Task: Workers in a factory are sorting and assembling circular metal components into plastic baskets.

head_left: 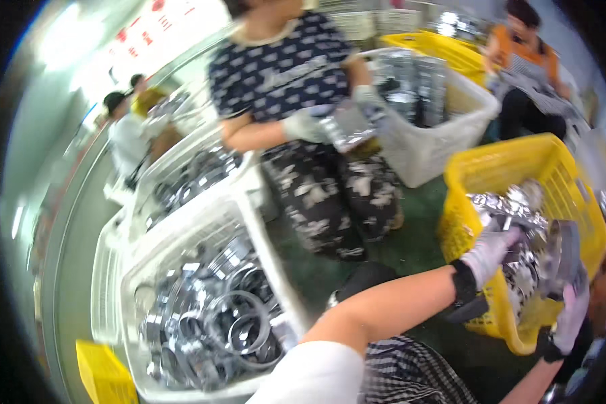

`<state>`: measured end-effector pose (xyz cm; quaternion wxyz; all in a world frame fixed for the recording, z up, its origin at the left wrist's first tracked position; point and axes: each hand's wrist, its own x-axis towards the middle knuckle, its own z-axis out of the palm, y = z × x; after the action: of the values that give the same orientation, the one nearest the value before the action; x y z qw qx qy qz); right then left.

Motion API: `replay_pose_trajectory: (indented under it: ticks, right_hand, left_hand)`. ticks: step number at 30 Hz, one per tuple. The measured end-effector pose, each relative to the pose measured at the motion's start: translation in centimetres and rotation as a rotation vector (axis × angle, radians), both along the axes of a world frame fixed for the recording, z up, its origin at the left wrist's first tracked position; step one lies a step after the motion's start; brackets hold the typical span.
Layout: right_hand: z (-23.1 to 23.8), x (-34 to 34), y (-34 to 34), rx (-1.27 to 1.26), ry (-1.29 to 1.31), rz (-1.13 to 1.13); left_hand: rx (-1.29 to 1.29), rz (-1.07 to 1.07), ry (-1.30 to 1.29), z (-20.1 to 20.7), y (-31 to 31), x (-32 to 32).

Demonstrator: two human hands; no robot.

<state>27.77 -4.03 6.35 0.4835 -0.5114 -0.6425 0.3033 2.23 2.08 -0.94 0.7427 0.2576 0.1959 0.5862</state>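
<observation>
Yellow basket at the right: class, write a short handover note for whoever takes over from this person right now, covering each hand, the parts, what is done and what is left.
Left hand, gloved, reaches into the yellow basket and touches the shiny metal parts.
Right hand, gloved, grips a round metal part at the basket's near edge.
The white crate at the left holds chrome rings.
Done: one part in hand.
Left: the basket still holds a heap of parts.
</observation>
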Motion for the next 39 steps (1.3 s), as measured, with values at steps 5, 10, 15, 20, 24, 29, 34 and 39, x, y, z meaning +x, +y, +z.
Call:
replay_pose_trajectory:
  ticks: [5,10,15,20,24,29,34,39]
  right_hand:
    - [-1.3,-5.2,1.0,0.143,-0.178,0.111]
    - [3.0,-15.0,-4.0,0.379,-0.664,0.379]
    - [1.4,-16.4,-6.7,0.733,-0.751,0.463]
    - [-0.6,-15.5,-7.7,0.657,-0.684,0.529]
    - [-3.4,-13.1,-7.7,0.518,-0.669,0.458]
    - [-4.5,-12.6,-7.6,0.450,-0.726,0.395]
    - [-4.5,-13.1,-8.3,0.444,-0.663,0.464]
    - [-2.4,-14.7,-9.5,0.417,-0.665,0.474]
  left_hand:
    - [0.232,-0.009,-0.050,6.3,-4.2,-6.6]
    - [0.579,0.144,0.326,3.9,-9.6,-12.7]
    - [0.050,-0.155,-0.491,2.1,-20.4,-17.7]
    - [-0.185,0.123,-0.051,-1.3,-28.3,-22.6]
    - [0.114,0.424,2.137,3.5,-31.4,-33.5]
    - [-0.620,0.662,3.042,14.8,-35.9,-52.3]
    - [-1.038,0.603,2.696,16.0,-37.7,-59.8]
    - [-0.497,0.451,2.496,7.4,-30.3,-52.6]
